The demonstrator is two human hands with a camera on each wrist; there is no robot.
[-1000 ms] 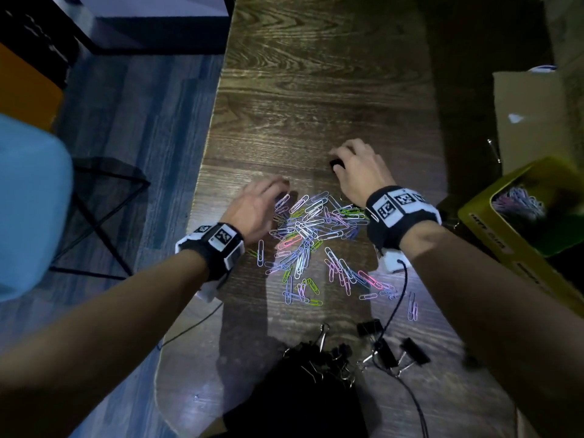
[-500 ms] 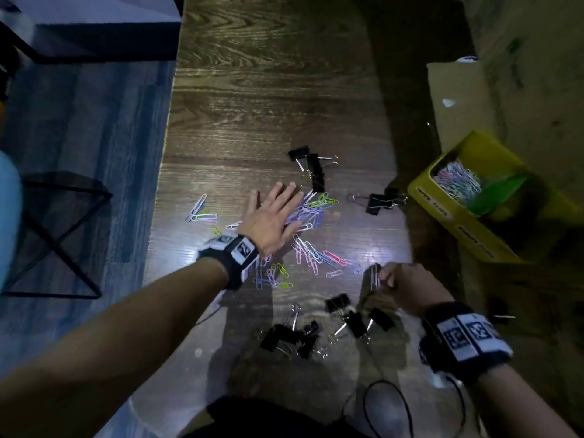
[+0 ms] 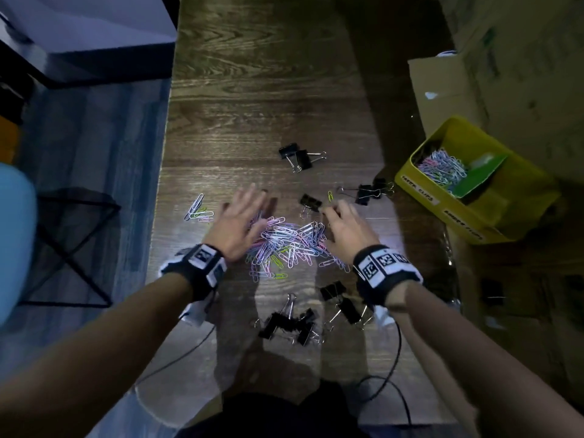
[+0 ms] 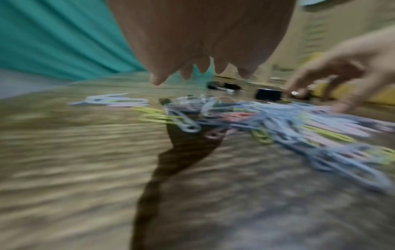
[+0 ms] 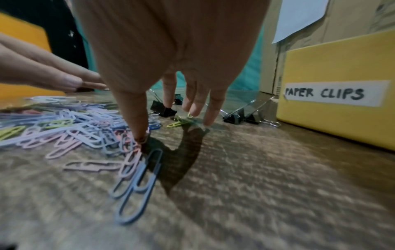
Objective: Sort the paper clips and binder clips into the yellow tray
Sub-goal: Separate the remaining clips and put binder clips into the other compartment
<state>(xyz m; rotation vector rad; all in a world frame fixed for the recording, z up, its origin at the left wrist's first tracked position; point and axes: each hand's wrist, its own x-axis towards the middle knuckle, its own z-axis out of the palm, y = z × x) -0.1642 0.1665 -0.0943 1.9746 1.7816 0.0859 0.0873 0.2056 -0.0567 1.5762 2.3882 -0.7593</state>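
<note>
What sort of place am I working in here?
Probably an office or stockroom desk. A wood-grain table holds loose paper clips and black binder clips, stacked cardboard boxes crowd the right side, and a yellow tray carries a handwritten PAPER CLIPS label.

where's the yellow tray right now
In the head view the yellow tray sits at the table's right edge, beyond the right hand, just right of two binder clips.

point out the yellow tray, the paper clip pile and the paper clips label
yellow tray [image 3: 524, 188], head view, bare inner wall
paper clip pile [image 3: 290, 241], head view, middle of heap
paper clips label [image 5: 329, 93], right wrist view, lettering
</note>
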